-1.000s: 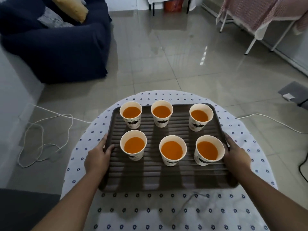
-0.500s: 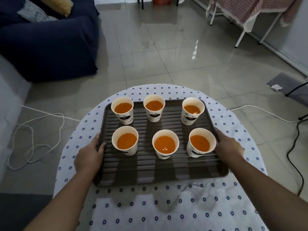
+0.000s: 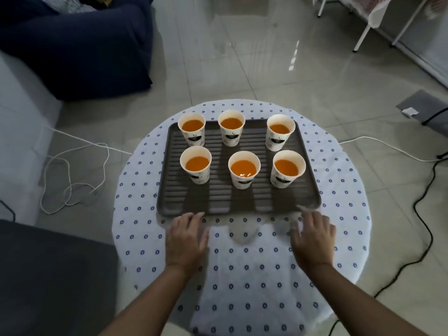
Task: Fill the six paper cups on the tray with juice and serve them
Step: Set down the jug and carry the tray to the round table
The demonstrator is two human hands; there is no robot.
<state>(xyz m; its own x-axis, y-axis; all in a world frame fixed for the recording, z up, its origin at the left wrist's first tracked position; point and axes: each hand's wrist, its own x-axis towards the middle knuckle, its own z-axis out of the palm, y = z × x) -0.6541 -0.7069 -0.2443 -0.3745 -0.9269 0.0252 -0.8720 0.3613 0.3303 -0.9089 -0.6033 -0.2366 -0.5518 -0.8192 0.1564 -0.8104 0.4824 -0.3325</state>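
Observation:
A dark ribbed tray rests on a round table with a white flower-print cloth. Several white paper cups stand on it in two rows, each holding orange juice, such as the front middle cup and the back left cup. My left hand hovers just before the tray's near edge, fingers spread and empty. My right hand is near the tray's front right corner, slightly blurred, fingers apart, holding nothing.
A dark blue sofa stands at the back left. A white cord loops on the tiled floor to the left, and a black cable runs on the right. White table legs show at the far right. A dark seat lies near left.
Both hands have let go of the tray's left and right sides and pulled back to the near edge. The tray now stands on the table, and the view has risen.

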